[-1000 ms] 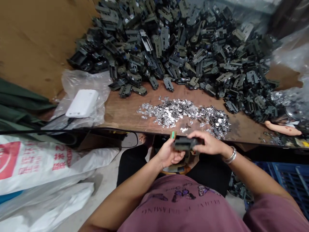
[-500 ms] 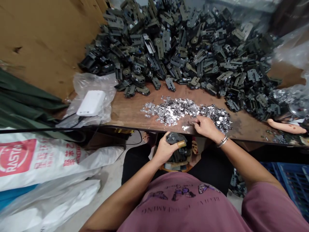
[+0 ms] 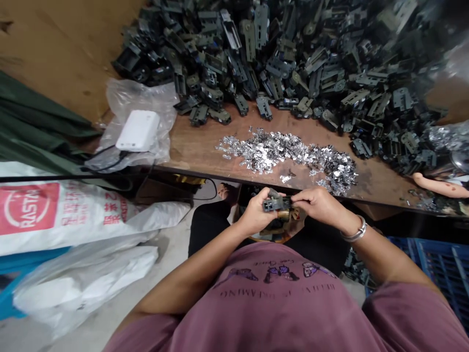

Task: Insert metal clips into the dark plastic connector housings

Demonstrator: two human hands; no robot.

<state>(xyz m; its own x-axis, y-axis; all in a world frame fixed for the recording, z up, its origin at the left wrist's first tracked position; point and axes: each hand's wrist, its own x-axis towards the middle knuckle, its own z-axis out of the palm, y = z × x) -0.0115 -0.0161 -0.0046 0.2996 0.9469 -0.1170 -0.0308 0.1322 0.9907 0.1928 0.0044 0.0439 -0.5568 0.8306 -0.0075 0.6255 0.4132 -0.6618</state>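
Note:
My left hand (image 3: 256, 213) grips a dark grey plastic part (image 3: 277, 203) in front of the table's edge, over my lap. At the right end of that part, my right hand (image 3: 317, 205) has its fingers pinched together; anything between them is too small to make out. A heap of small shiny metal pieces (image 3: 266, 155) lies on the wooden table (image 3: 198, 146) just beyond my hands, with a few loose ones (image 3: 286, 178) near the edge. Behind the heap rises a big pile of similar dark grey parts (image 3: 282, 63).
A white box-shaped device (image 3: 138, 131) with a cable rests on clear plastic at the left. White sacks (image 3: 84, 212) stand on the lower left. A blue crate (image 3: 436, 264) is at the lower right, and a flesh-coloured object (image 3: 439, 186) lies on the table's right end.
My right hand has left the metal pieces and come to the grey part in my left hand. That part is now turned differently. The view has shifted, with the table higher in the picture.

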